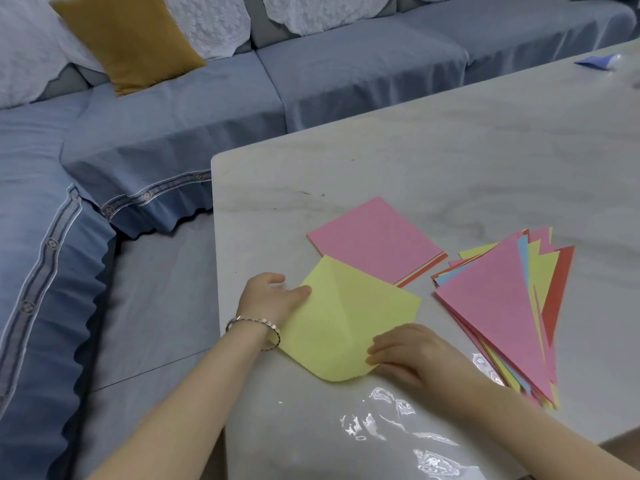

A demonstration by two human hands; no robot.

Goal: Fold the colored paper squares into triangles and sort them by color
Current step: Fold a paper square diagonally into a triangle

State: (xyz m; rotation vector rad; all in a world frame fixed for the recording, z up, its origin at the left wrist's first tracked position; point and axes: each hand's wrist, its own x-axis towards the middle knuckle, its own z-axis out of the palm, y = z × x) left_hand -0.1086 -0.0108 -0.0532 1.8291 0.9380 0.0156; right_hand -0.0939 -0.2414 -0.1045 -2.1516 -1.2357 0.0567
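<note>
A yellow paper square [349, 320] lies on the marble table [450, 161], bent over on itself with a soft curved fold at its near edge. My left hand [270, 299] grips its left corner, thumb on top. My right hand [408, 351] presses down on its near right part. Behind it sits a stack of unfolded squares [375, 239], pink on top. To the right lies a fanned pile of folded triangles [502, 306], pink on top with yellow, blue and red edges showing.
Clear plastic wrap [398, 427] lies on the table's near edge. A blue object [595, 60] rests at the far right corner. A blue sofa [156, 140] with a mustard cushion [128, 39] borders the table on the left and back.
</note>
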